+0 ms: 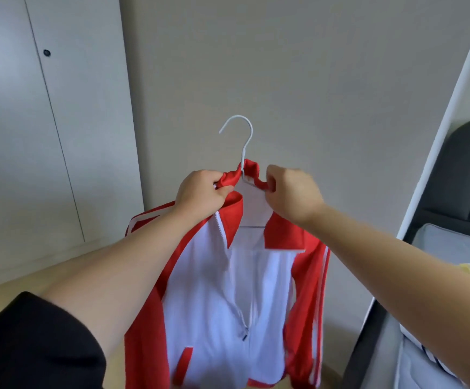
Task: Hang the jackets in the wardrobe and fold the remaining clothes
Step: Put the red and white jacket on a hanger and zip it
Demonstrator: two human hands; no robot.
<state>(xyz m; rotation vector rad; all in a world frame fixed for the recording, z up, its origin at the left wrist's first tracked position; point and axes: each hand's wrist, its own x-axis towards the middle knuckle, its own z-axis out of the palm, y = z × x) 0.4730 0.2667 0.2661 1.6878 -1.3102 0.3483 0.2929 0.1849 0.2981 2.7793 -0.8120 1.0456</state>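
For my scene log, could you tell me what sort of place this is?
Probably a bedroom: white wardrobe doors on the left, a bed with a dark headboard on the right.

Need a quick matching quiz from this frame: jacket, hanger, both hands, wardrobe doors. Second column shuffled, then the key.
Things:
1. jacket
2. hanger
3. left hand
4. right hand
5. wardrobe doors

States or places:
A. closed, at the left of the view
B. white hook sticking up above the collar
C. red and white, zip partly open
D. grips the collar's left side
E. grips the collar's right side

Pairs: 1-C, 2-B, 3-D, 4-E, 5-A
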